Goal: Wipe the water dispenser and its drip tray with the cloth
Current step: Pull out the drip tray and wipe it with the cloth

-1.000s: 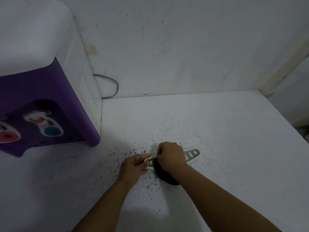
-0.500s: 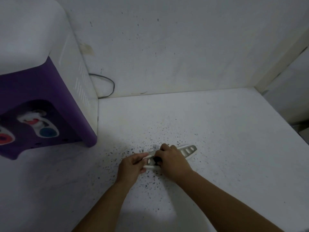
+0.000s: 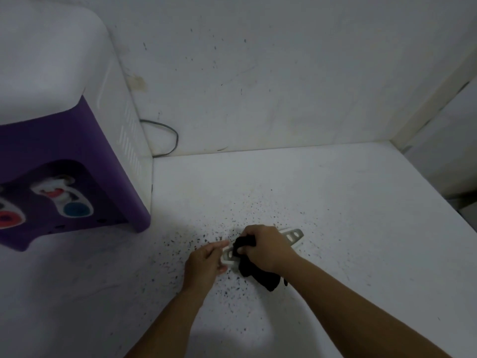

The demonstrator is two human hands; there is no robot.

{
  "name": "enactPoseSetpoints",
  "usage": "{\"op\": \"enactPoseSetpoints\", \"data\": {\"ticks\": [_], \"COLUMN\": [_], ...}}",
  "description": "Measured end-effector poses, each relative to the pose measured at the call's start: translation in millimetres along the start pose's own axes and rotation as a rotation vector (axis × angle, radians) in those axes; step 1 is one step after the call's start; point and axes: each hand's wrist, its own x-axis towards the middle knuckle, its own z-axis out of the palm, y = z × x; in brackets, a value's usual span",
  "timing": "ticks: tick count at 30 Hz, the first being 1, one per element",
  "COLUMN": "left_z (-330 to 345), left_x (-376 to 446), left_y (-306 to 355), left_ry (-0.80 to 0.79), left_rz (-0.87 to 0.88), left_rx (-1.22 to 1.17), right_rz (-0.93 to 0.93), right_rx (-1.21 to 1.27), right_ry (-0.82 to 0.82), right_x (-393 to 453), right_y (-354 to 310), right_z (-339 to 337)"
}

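The white slotted drip tray [image 3: 294, 235] lies flat on the white counter [image 3: 335, 202], away from the dispenser. My left hand [image 3: 206, 262] pinches the tray's left end. My right hand [image 3: 265, 246] presses a black cloth [image 3: 258, 272] onto the tray's middle and hides most of it; the cloth's loose end trails toward me. The purple and white water dispenser [image 3: 77, 140] stands at the left, with its blue tap [image 3: 74, 209] and red tap [image 3: 9, 219] visible.
Dark specks are scattered over the counter around the tray. A grey power cord [image 3: 170, 135] loops behind the dispenser against the stained wall. The counter's right edge [image 3: 438, 202] drops off beside a wall corner.
The right hand slid the cloth along the tray and back toward its left end; more of the cloth now hangs out below the hand. The left hand kept its hold.
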Motion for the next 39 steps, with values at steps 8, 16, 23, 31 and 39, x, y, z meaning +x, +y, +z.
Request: {"op": "enactPoseSetpoints", "data": {"ticks": [8,16,23,31,39], "left_z": [-3.2,-3.7,-2.7,-3.7,0.9], "left_x": [-2.8,-3.4,-3.5,-7.2,-17.2], "left_y": [0.5,1.4,4.5,7.8,21.5], "left_ry": [-0.054,-0.066,-0.057,-0.051,0.161], "left_rz": [0.017,0.029,-0.037,-0.014,0.239], "left_rx": [-0.002,-0.001,-0.053,-0.051,0.417], "right_rz": [-0.116,-0.099,0.092,-0.11,0.18], "right_rx": [-0.216,-0.184,0.133,-0.067,0.483], "right_ry": [0.035,0.028,-0.033,-0.039,-0.01], "right_x": [-1.4,-3.1,9.6,-2.6,-1.6], "right_y": [-12.2,-11.5,0.7,-14.3,-7.6], "right_z": [21.9,25.4,-6.5,25.1,-4.7]}}
